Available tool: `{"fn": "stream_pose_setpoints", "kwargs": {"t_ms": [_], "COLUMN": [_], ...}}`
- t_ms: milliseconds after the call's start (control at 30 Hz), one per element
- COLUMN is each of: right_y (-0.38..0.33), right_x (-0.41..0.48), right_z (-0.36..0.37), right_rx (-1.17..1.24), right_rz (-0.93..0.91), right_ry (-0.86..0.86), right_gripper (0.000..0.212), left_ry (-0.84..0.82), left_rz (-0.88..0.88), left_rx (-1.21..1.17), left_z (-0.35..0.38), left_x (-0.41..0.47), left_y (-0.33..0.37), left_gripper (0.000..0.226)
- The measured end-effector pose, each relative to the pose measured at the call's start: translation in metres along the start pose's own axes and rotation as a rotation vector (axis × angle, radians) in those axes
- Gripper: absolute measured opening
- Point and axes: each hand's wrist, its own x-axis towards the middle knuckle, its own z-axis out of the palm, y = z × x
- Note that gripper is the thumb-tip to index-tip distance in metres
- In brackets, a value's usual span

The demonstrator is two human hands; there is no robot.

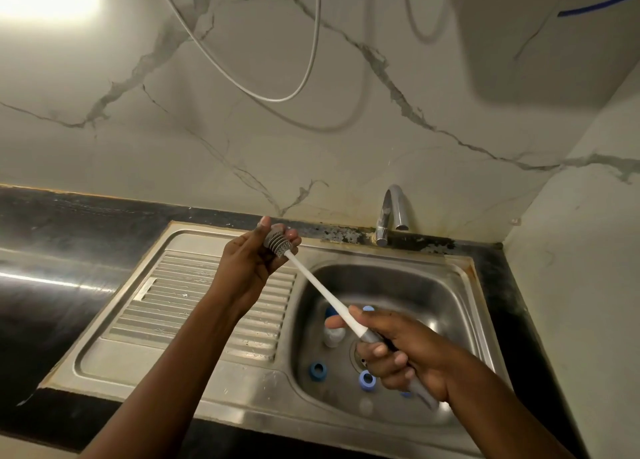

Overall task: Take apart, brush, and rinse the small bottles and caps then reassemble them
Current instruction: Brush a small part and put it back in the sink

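Now, your right hand (401, 351) is gripping the brush (320, 284) handle, left hand (251, 263) curling round its grey head, above the sink (433, 285).

Both bare forearms reach forward. The left hand (254, 263) is raised, fingers curled round the brush (318, 288) head; the right hand (401, 351), lower, grips its handle.

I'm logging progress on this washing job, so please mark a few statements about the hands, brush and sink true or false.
1. The left hand holds the grey head of the bottle brush. True.
2. The right hand grips a sponge. False: its fingers curl round the brush handle.
3. Blue caps lie in the sink basin. True.
4. Water is streaming into the basin. False: no stream leaves the tap.
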Motion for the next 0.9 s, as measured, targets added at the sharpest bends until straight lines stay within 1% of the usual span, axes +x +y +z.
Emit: {"fn": "stream_pose_setpoints", "kwargs": {"t_ms": [33, 67, 100, 133, 167, 233, 267, 300, 333, 367, 400, 433, 467, 500, 533, 567, 633, 667, 733, 800, 867, 900], "right_y": [0.0, 0.001, 0.002, 0.004, 0.006, 0.01, 0.012, 0.012, 0.013, 0.014, 0.015, 0.015, 0.016, 0.015, 0.013, 0.012, 0.01, 0.007, 0.001, -0.006, -0.008, -0.008], "right_x": [0.0, 0.001, 0.003, 0.005, 0.008, 0.011, 0.01, 0.009, 0.008, 0.008, 0.008, 0.01, 0.012, 0.013, 0.012, 0.012, 0.011, 0.009, 0.002, -0.006, -0.01, -0.011], "right_z": [-0.001, 0.0, 0.004, 0.007, 0.01, 0.011, 0.01, 0.008, 0.005, 0.002, -0.002, -0.004, -0.005, -0.003, -0.001, 0.0, 0.002, 0.004, 0.007, 0.006, 0.004, 0.004], "right_rx": [-0.004, -0.06, -0.173, -0.335, -0.53, -1.0, -1.267, -1.53, -1.745, -1.896, -1.978, -2.0, -1.968, -1.881, -1.674, -1.38, -0.847, -0.643, -0.319, -0.126, -0.02, -0.028], "right_rz": [0.001, -0.035, -0.108, -0.215, -0.339, -0.571, -0.664, -0.716, -0.746, -0.771, -0.796, -0.819, -0.822, -0.801, -0.757, -0.682, -0.504, -0.397, -0.175, -0.018, 0.043, 0.037], "right_ry": [-0.01, 0.016, 0.087, 0.201, 0.35, 0.642, 0.752, 0.822, 0.85, 0.869, 0.894, 0.906, 0.904, 0.909, 0.901, 0.843, 0.615, 0.488, 0.25, 0.079, 0.008, 0.023], "right_gripper": [0.05, 0.047, 0.042, 0.037, 0.032, 0.027, 0.032, 0.04, 0.051, 0.062, 0.07, 0.072, 0.066, 0.056, 0.044, 0.036, 0.02, 0.021, 0.037, 0.045, 0.046, 0.045], "left_ry": [-0.004, 0.015, 0.051, 0.096, 0.142, 0.239, 0.287, 0.329, 0.366, 0.397, 0.421, 0.435, 0.434, 0.418, 0.389, 0.352, 0.286, 0.262, 0.213, 0.151, 0.112, 0.108], "left_rz": [-0.001, -0.006, -0.015, -0.024, -0.029, -0.033, -0.036, -0.039, -0.044, -0.049, -0.052, -0.053, -0.05, -0.043, -0.03, -0.017, -0.006, -0.008, -0.02, -0.037, -0.055, -0.065], "left_rx": [0.01, 0.022, 0.033, 0.045, 0.062, 0.11, 0.13, 0.145, 0.154, 0.158, 0.157, 0.154, 0.154, 0.155, 0.159, 0.162, 0.155, 0.143, 0.094, 0.02, -0.025, -0.024], "left_z": [0.0, 0.0, 0.001, 0.003, 0.004, 0.007, 0.007, 0.007, 0.008, 0.008, 0.008, 0.008, 0.008, 0.008, 0.007, 0.007, 0.008, 0.008, 0.008, 0.008, 0.009, 0.01], "left_x": [0.0, 0.0, 0.0, 0.0, 0.0, 0.0, 0.001, 0.002, 0.002, 0.002, 0.002, 0.001, 0.001, 0.001, 0.001, 0.001, 0.001, 0.0, 0.0, 0.0, 0.0, 0.001], "left_y": [-0.001, -0.001, -0.002, -0.004, -0.005, -0.008, -0.009, -0.011, -0.013, -0.015, -0.017, -0.018, -0.018, -0.018, -0.018, -0.017, -0.016, -0.015, -0.015, -0.016, -0.016, -0.016], "left_gripper": [0.04, 0.041, 0.042, 0.043, 0.045, 0.046, 0.046, 0.045, 0.044, 0.043, 0.042, 0.041, 0.041, 0.042, 0.043, 0.044, 0.046, 0.046, 0.045, 0.044, 0.044, 0.044]}}
